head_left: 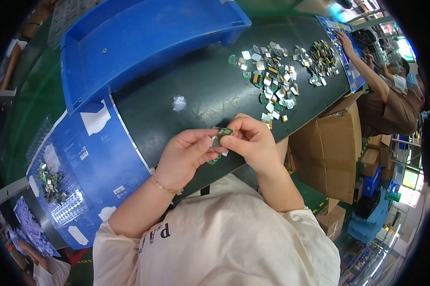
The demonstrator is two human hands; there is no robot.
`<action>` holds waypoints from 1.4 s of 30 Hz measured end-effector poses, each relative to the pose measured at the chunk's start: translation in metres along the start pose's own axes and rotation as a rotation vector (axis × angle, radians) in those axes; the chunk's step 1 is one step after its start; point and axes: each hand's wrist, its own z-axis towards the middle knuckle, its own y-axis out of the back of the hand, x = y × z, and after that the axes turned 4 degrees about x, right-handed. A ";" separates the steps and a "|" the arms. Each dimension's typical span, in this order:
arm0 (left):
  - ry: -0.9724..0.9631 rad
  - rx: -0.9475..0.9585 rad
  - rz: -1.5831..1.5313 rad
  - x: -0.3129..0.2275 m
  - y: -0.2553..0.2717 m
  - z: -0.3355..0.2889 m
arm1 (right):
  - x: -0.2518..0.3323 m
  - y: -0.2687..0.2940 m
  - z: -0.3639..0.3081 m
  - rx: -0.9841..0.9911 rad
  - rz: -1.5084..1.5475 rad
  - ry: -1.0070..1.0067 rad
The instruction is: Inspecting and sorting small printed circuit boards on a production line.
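Both hands meet over the near edge of the dark table. Between thumb and fingers, my right hand (254,142) pinches a small green circuit board (225,132). My left hand (182,155) has its thumb and fingertips closed against the board's left side, where a small white square piece (214,141) shows. Another green board (215,159) appears just below the left fingertips; whether that hand holds it I cannot tell. To the right on the table lies a loose heap of similar boards (272,78) with white and yellow parts.
A blue bin (143,52) stands at the back left, near a crumpled clear plastic piece (179,103). Blue printed sheeting (100,162) at left bears a clear tray (69,207) with boards. A second heap (322,62), a cardboard box (327,152) and a co-worker's arm (367,71) are at right.
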 end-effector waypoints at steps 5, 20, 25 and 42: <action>-0.003 -0.034 -0.043 0.000 0.001 0.000 | -0.003 -0.008 0.000 -0.044 -0.010 0.071; -0.011 -0.071 -0.022 0.002 0.002 0.001 | -0.008 -0.014 0.001 -0.119 -0.147 0.138; 0.000 -0.095 -0.013 0.001 -0.001 0.001 | -0.010 -0.013 0.002 -0.112 -0.194 0.158; -0.056 -0.235 0.070 0.000 -0.005 -0.001 | -0.017 -0.017 0.003 -0.186 -0.389 0.231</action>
